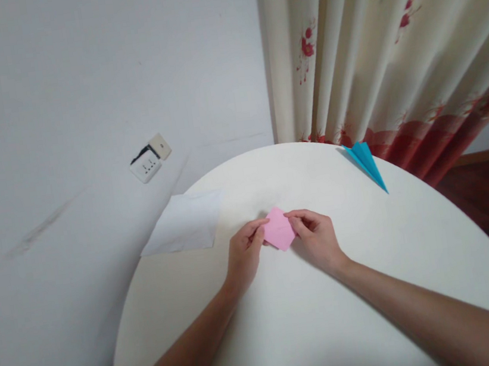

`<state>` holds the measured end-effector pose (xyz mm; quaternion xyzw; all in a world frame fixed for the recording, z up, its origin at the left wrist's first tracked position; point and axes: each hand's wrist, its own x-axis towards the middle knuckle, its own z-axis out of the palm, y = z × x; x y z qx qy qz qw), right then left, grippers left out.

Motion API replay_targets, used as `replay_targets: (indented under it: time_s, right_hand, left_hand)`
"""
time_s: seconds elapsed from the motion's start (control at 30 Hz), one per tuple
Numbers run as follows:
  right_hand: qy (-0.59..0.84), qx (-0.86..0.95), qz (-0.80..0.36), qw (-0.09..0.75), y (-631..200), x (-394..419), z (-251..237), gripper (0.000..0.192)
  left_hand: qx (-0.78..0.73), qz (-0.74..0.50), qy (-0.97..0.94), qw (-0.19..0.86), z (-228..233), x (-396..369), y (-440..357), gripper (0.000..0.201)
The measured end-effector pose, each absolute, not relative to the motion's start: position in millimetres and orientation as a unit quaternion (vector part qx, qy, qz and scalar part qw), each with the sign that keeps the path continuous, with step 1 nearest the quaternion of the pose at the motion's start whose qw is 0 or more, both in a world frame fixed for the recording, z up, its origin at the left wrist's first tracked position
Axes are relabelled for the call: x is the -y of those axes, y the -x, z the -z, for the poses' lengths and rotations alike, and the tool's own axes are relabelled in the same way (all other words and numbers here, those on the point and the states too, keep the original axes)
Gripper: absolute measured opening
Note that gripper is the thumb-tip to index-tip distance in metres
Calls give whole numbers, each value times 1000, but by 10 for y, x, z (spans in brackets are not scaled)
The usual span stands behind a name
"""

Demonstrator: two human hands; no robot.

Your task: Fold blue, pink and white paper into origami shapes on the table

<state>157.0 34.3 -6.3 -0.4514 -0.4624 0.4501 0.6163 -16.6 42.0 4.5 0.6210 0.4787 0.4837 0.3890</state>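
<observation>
Pink paper [279, 230] sits between the two hands, over the middle of the round white surface [286, 333]; whether its lower corner touches the surface I cannot tell. Its outline looks many-sided, with one corner toward the far side and one toward the person. The left hand [247, 245] pinches its left edge between thumb and fingers, and the right hand [317, 234] does the same at the right edge. Handling it well calls for a light, even pinch on both sides, since a hard squeeze could crumple so small a piece; thumbs level, edges lined up, no sideways pull. A white sheet [186, 220] lies to the left, and a folded blue paper [366, 164] rests near the far right edge, both well apart from the hands.
</observation>
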Motion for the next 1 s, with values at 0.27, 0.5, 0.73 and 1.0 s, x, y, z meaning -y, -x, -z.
replay_targets:
  time_s: [0.27, 0.5, 0.73, 1.0]
  right_hand:
    - [446, 467, -454, 614, -1582, -353, 96, 25]
    - [455, 516, -434, 582, -1604, -348, 144, 29]
    - [457, 507, -436, 587, -1607, -362, 154, 20]
    - [457, 543, -373, 598, -1621, -342, 66, 9]
  left_hand:
    - [-499, -471, -629, 365, -55, -407, 172, 36]
    - [-527, -476, -630, 313, -24, -451, 203, 25]
    - [-505, -465, -671, 279, -73, -423, 201, 13]
    - [-497, -471, -691, 234, -89, -425, 197, 11]
